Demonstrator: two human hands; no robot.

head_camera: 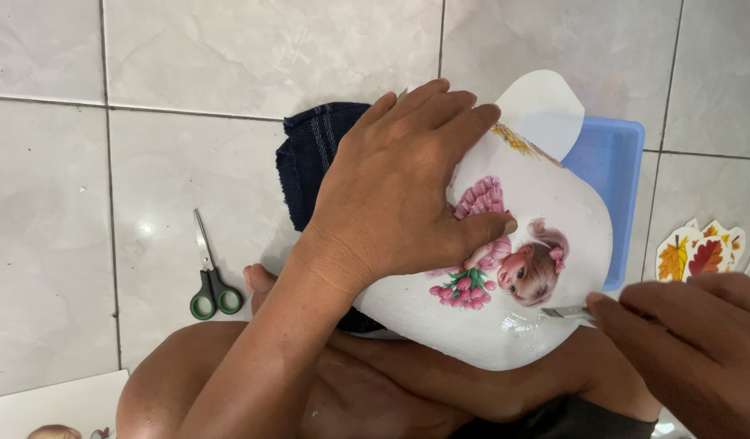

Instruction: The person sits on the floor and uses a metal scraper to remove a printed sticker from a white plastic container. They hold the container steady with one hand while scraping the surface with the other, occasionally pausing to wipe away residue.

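Observation:
My left hand [399,183] lies flat on top of a rounded white object [545,268] that rests on my lap, pressing it down. A picture of a doll-like girl in pink with pink flowers [505,260] is stuck on its surface. A white paper flap [541,110] curls up at the object's far end. My right hand [688,345] at the lower right pinches a small metal tool [566,312], whose tip touches the white surface just below the picture.
Green-handled scissors [212,284] lie on the pale tiled floor at the left. A dark blue cloth [314,158] sits behind my left hand. A blue plastic tray [615,175] is under the object; autumn-leaf cutouts [700,252] lie at the right; a printed sheet [58,410] at lower left.

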